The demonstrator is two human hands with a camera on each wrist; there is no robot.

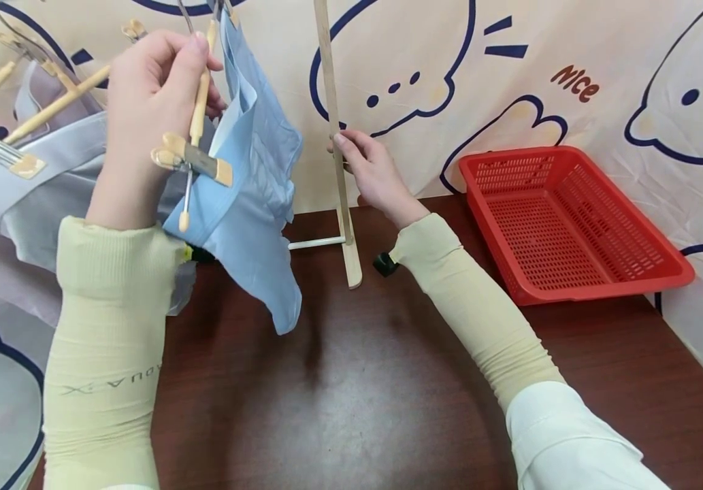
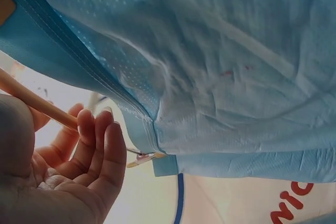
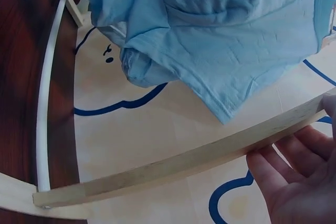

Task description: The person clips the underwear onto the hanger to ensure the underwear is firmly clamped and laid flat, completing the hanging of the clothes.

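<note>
High at the left in the head view, my left hand (image 1: 149, 95) grips the wooden bar of a clip hanger (image 1: 200, 112). A light blue garment (image 1: 253, 190) with a broad waistband hangs from it, pinched by a metal clip with wooden ends (image 1: 188, 160). In the left wrist view the fingers (image 2: 100, 140) curl by the bar, close beside the waistband. My right hand (image 1: 378, 173) holds an upright wooden post (image 1: 330, 82) of a rack between thumb and fingers. From the right wrist, the blue garment (image 3: 226, 40) hangs beside that post (image 3: 157, 171).
Grey and pale purple garments (image 1: 51, 184) hang on other clip hangers (image 1: 60, 105) at the left. A white crossbar (image 1: 317, 242) joins the rack's wooden foot (image 1: 352, 265). Towards the right, a red basket (image 1: 602, 296) stands on the dark table (image 1: 351, 408) against the patterned cloth.
</note>
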